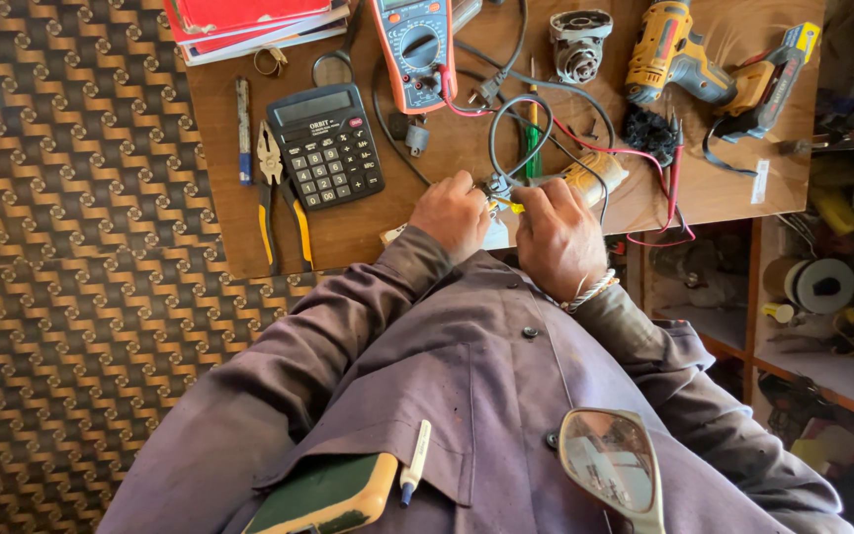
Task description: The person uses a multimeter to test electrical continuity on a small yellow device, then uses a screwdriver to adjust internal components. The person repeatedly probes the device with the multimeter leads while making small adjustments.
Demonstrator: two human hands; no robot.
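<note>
- The left hand [454,213] was curled at the near edge of the brown wooden table [348,232], its fingers closed on a small metal part [495,185] from which a dark looping cable [511,124] rose.
- The right hand [557,235], with a pale beaded bracelet [590,291] at the wrist, sat just beside the left; its fingers were pinched together on a thin yellow-handled tool [510,206], probably a small screwdriver, though the hands hid most of it.
- The tool's tip met the metal part between the two hands, over the table's near edge.
- Just behind the right hand lay a tan cylindrical piece [595,175], partly hidden.
- To the left of the hands stood a black desk calculator [325,145], with yellow-handled pliers [279,198] beside it and a blue pen [243,131] further left.
- An orange multimeter [415,49] lay at the far side, its red lead wire [635,153] trailing across towards the right.
- A grey round motor housing [579,44] and a yellow cordless drill [679,54] lay towards the far right corner.
- A stack of red-covered books [249,25] sat at the far left corner.
- The person wore a purple-grey buttoned shirt [467,396]; a white pen [414,463] and a green notebook [328,494] stuck out of the chest pocket.
</note>
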